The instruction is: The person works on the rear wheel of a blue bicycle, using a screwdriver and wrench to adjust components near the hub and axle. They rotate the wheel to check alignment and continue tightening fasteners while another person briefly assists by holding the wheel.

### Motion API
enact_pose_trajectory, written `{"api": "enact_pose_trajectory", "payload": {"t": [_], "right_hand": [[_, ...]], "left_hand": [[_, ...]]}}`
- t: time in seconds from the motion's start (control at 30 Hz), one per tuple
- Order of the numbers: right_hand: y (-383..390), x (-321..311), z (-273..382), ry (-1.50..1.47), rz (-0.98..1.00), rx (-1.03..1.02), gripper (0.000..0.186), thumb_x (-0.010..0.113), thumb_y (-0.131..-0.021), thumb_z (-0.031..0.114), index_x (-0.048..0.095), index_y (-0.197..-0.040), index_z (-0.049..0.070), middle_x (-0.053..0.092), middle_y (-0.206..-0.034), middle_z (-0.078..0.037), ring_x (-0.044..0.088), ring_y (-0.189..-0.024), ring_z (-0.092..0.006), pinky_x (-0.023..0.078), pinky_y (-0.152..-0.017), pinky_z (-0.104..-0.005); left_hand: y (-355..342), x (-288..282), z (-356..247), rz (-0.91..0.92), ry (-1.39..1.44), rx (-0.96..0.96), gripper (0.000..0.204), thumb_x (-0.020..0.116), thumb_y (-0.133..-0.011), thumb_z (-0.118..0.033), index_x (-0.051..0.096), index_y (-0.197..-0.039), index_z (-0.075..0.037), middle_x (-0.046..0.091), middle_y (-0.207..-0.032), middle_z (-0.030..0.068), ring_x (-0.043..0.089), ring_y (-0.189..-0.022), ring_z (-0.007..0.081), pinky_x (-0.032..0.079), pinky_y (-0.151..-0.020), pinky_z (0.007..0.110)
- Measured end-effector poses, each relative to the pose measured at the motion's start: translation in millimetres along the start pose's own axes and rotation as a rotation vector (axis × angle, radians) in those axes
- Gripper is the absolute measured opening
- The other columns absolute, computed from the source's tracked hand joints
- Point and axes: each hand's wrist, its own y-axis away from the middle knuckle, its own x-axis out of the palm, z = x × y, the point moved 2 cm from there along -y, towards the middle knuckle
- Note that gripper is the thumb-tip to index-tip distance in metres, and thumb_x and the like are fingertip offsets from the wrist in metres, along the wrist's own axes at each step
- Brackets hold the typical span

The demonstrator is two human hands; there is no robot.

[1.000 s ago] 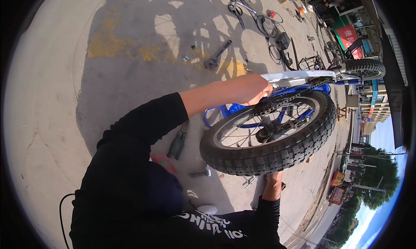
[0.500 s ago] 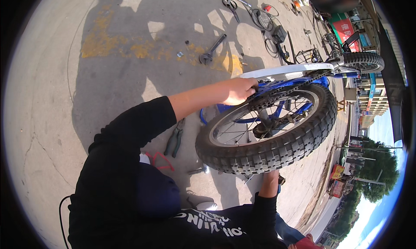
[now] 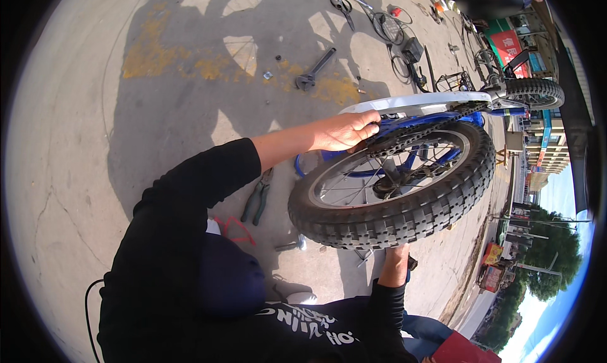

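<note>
A small bicycle with a blue frame (image 3: 379, 172) is tipped up before me, its knobby black rear tyre (image 3: 392, 227) facing me. My left hand (image 3: 352, 131) is closed on the bike's edge, at the near end of a long white chain guard (image 3: 423, 102) and beside the black chain (image 3: 436, 128). Exactly which part its fingers grip is hidden. Of my right hand (image 3: 397, 254), only the wrist and heel show below the tyre; its fingers are out of sight behind it. Green-handled pliers (image 3: 258, 200) lie on the ground under my left forearm.
An adjustable wrench (image 3: 316, 69), large scissors (image 3: 342, 4) and coiled cable (image 3: 387, 28) lie on the concrete. Closer in are a red strap-like item (image 3: 235, 230) and a silver tool (image 3: 292, 243). Another bicycle's wheel (image 3: 534, 93) stands far right. A person in red (image 3: 465, 349) is at lower right.
The bicycle and both hands sit slightly farther right, and the tyre's lower edge is a bit higher. More of the person in red shows. The wheel's spoked shadow is now clearer on the ground.
</note>
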Motion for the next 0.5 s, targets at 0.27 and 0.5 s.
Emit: {"api": "enact_pose_trajectory", "payload": {"t": [0.27,0.5], "right_hand": [[6,-2,-1,0.000,0.003,0.005,0.025,0.045,-0.102,0.018,0.055,-0.092,-0.003,0.061,-0.075,-0.009,0.058,-0.069,-0.0170,0.047,-0.066,-0.0321],[10,-4,-3,-0.001,-0.005,0.014,0.025,0.045,-0.102,0.017,0.055,-0.090,-0.003,0.061,-0.073,-0.009,0.057,-0.067,-0.0172,0.047,-0.064,-0.0326]], "left_hand": [[-5,7,9,-0.204,-0.062,0.255,0.011,0.043,-0.104,-0.015,0.045,-0.099,-0.006,0.053,-0.085,0.0142,0.050,-0.078,0.0300,0.041,-0.073,0.029],[-1,8,5,-0.193,-0.269,0.146,0.008,0.043,-0.104,-0.013,0.047,-0.103,-0.006,0.055,-0.087,0.0129,0.055,-0.080,0.0290,0.046,-0.075,0.033]]}}
